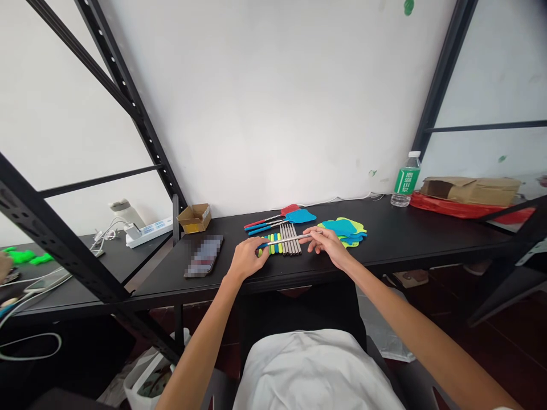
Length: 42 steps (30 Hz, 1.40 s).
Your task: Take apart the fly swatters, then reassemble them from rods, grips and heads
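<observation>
My left hand [249,256] is closed around the blue handle end of a thin metal rod [285,241]. At the rod's other end, the fingers of my right hand [327,245] pinch it. The rod lies nearly level above a row of blue and yellow-green handles [277,245] and a row of bare metal tubes [292,242] on the black table. Behind them lie fly swatters with blue handles, one with a blue head [301,216], and another with a red head [289,209]. Right of my right hand sits a pile of blue and yellow-green swatter heads [342,228].
A phone [204,257] and a small open cardboard box [194,218] lie to the left. Far right stand a water bottle [405,179] and a cardboard box [470,189] on red plastic. Black metal uprights [128,85] rise at both sides. A power strip [149,231] sits further left.
</observation>
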Each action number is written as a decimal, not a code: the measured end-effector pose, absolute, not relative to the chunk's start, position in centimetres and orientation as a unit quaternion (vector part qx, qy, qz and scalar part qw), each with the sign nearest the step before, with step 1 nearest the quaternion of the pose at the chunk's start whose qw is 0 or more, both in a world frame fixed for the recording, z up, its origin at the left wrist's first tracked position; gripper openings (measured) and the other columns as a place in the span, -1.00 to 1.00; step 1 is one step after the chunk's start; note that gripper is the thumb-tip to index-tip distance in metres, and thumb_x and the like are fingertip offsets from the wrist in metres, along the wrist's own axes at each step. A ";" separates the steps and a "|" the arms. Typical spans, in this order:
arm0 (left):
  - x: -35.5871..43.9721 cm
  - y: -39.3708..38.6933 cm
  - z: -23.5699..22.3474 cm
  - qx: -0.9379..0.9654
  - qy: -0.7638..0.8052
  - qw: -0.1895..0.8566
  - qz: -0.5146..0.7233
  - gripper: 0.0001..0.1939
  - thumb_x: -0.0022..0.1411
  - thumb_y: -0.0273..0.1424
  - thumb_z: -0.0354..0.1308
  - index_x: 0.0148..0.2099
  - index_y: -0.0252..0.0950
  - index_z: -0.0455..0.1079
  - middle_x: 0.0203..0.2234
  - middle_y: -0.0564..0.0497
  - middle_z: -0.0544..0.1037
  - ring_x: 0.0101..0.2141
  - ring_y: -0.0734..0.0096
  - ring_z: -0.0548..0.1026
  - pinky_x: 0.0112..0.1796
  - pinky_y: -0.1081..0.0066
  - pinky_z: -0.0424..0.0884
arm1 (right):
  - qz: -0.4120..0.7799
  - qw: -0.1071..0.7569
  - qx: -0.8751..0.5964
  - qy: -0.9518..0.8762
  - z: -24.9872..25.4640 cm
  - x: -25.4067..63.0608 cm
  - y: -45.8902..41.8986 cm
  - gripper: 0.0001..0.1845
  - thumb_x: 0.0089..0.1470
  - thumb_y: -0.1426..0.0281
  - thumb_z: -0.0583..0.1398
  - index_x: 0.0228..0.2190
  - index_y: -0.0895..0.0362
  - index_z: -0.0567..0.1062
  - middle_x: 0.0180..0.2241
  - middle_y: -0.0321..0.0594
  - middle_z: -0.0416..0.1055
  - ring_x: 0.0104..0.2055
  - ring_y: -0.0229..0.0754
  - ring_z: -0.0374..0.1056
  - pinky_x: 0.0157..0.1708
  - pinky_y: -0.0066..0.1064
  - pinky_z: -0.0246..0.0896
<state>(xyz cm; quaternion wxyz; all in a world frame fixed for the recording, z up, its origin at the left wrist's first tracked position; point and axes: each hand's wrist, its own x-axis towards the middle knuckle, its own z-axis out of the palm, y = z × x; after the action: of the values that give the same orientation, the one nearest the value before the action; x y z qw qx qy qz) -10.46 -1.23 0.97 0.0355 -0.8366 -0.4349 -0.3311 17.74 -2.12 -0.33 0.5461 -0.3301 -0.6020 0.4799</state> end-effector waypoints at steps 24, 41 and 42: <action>-10.4 -1.2 1.1 -0.817 -0.434 0.032 -0.378 -0.71 0.39 -0.20 0.00 -0.08 -0.20 0.48 -0.21 0.02 0.62 -0.33 0.34 0.55 -0.27 0.40 0.41 | 0.469 0.613 -0.368 -0.519 -0.7 17.8 -1.5 -0.64 0.04 0.13 0.31 -0.20 0.10 0.48 -0.28 -0.12 0.56 -0.49 -0.24 0.37 -0.59 -0.47 0.14; -10.4 -1.2 1.0 -0.815 -0.450 0.049 -0.361 -0.74 0.35 -0.23 0.04 -0.09 -0.19 0.49 -0.24 0.03 0.63 -0.41 0.36 0.51 -0.29 0.39 0.37 | 0.438 0.624 -0.384 -0.521 -1.3 17.9 -0.9 -0.63 0.02 0.07 0.33 -0.30 0.10 0.50 -0.36 -0.18 0.53 -0.52 -0.26 0.35 -0.61 -0.47 0.13; -10.4 -1.2 1.0 -0.815 -0.451 0.051 -0.359 -0.74 0.35 -0.23 0.04 -0.09 -0.19 0.49 -0.25 0.03 0.63 -0.41 0.36 0.51 -0.29 0.39 0.37 | 0.437 0.624 -0.384 -0.521 -1.3 17.9 -0.9 -0.63 0.02 0.07 0.33 -0.30 0.10 0.50 -0.36 -0.18 0.52 -0.52 -0.26 0.35 -0.61 -0.47 0.13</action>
<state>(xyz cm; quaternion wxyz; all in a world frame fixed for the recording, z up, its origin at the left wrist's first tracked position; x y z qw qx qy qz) -10.37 -1.20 0.95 0.0514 -0.8153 -0.4512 -0.3594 17.88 -0.94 -1.32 0.6242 -0.3838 -0.5214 0.4374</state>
